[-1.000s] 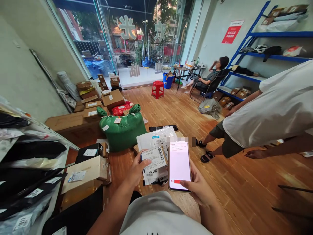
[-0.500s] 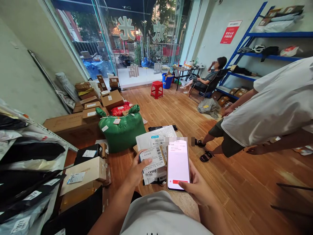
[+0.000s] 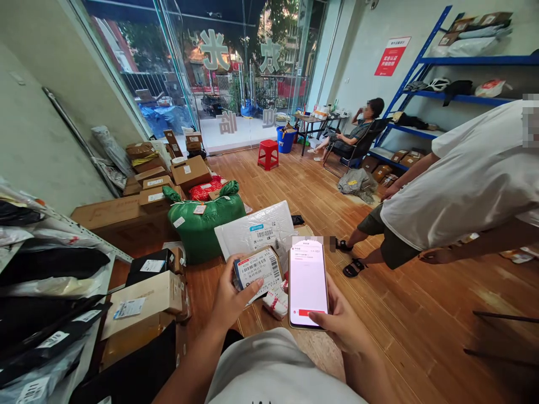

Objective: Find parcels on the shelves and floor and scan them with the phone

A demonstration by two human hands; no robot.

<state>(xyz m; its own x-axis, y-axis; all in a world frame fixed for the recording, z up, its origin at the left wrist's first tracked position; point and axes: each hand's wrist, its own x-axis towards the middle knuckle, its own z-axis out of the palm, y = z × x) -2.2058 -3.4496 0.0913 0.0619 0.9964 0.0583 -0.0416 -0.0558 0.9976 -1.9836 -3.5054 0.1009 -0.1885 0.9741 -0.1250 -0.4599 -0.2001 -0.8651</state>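
My left hand (image 3: 236, 292) is closed around a small labelled parcel (image 3: 259, 269), thumb across its front. Its printed label with a barcode faces me. A white padded mailer (image 3: 255, 224) with a shipping label lies directly behind this parcel; I cannot tell whether my fingers hold it too. My right hand (image 3: 337, 317) grips a smartphone (image 3: 309, 286) upright, screen toward me. The thumb rests at a red button low on the bright screen. Between my hands, lower down, shows a small white package with red marks (image 3: 277, 301).
A green sack (image 3: 206, 224) and cardboard boxes (image 3: 189, 171) stand at left. Parcels fill the left shelf (image 3: 84, 359). A person in a white shirt (image 3: 471, 174) leans in at right. Beyond are a red stool (image 3: 268, 155), a seated person (image 3: 357, 134) and blue shelving (image 3: 480, 60).
The small parcel has tilted and shifted slightly left, showing more of its label. The white mailer behind has swung left and up, uncovering the red-marked package. The phone stays nearly in place.
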